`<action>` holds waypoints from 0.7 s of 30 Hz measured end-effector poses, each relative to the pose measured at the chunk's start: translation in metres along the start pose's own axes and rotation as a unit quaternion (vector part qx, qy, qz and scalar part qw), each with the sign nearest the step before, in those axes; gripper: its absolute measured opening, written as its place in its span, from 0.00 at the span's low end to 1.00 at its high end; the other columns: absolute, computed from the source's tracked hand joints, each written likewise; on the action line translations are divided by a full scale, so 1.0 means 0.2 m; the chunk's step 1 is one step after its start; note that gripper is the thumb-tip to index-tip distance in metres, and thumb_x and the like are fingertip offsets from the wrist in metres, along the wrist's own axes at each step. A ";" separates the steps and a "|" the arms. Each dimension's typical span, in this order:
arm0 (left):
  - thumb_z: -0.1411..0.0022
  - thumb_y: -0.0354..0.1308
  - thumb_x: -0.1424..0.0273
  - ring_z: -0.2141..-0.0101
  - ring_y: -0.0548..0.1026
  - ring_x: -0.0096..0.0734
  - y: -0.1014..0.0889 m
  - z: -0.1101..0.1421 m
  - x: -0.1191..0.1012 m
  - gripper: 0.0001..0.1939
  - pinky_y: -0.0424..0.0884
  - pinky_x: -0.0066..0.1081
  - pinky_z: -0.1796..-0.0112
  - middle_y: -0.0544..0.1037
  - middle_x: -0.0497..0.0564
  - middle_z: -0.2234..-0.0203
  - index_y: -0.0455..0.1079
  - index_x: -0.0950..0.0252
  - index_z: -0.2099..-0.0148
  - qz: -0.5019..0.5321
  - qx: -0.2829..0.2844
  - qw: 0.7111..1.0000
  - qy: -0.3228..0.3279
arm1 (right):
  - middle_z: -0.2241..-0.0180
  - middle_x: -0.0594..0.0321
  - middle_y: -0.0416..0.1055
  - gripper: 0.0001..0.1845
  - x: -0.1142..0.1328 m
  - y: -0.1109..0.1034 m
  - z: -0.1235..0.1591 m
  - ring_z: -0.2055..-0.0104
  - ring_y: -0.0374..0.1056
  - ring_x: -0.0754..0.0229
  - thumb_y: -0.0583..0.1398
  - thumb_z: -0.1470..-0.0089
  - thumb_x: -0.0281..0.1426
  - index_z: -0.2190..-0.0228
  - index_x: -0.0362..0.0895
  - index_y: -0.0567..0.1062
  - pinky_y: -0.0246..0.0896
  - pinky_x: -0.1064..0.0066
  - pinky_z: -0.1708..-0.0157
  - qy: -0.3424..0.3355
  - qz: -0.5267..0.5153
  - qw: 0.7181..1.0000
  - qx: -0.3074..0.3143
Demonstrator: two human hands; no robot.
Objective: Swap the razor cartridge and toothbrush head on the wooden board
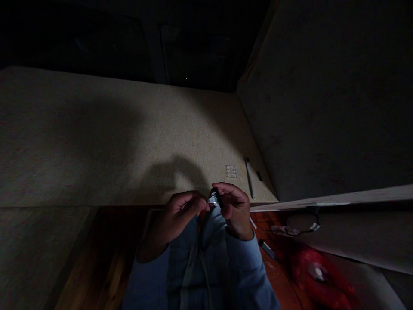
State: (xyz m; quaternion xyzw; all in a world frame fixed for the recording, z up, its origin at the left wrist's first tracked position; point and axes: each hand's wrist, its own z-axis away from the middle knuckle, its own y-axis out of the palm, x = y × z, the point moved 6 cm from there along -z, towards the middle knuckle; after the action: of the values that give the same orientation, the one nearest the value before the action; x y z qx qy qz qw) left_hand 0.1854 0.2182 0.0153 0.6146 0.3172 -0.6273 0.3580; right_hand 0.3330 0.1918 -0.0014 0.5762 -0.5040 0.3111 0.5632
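My right hand (236,206) is closed round a small black object with a shiny silver metal part (213,198), held just in front of the table edge. What kind of object it is I cannot make out. My left hand (184,211) is pinched, its fingertips right at the silver end; anything between them is too small to name. On the table beyond my right hand lies a small row of clear pieces (231,171). A white pen-like stick with a dark end (251,178) rests to their right, beside a short black piece (259,175).
The pale table (135,142) meets a wall panel (322,129) on the right. Below, on the reddish floor, are a red plastic bag (319,275), a dark cable (305,231) and a small dark-and-grey object (268,249). The light is dim.
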 end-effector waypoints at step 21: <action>0.34 0.57 0.61 0.77 0.67 0.23 -0.01 0.00 0.00 0.18 0.65 0.23 0.71 0.71 0.45 0.80 0.68 0.64 0.75 -0.030 -0.003 0.999 0.018 | 0.71 0.66 0.78 0.20 -0.04 0.00 -0.01 0.69 0.73 0.62 0.75 0.61 0.29 0.63 0.53 0.85 0.69 0.72 0.67 0.002 -0.016 1.000 0.005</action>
State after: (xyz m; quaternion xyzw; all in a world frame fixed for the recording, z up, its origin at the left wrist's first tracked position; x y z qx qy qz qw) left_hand 0.1829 0.2197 0.0147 0.6147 0.3440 -0.6259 0.3348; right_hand 0.3312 0.1950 -0.0086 0.5865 -0.4920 0.3060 0.5659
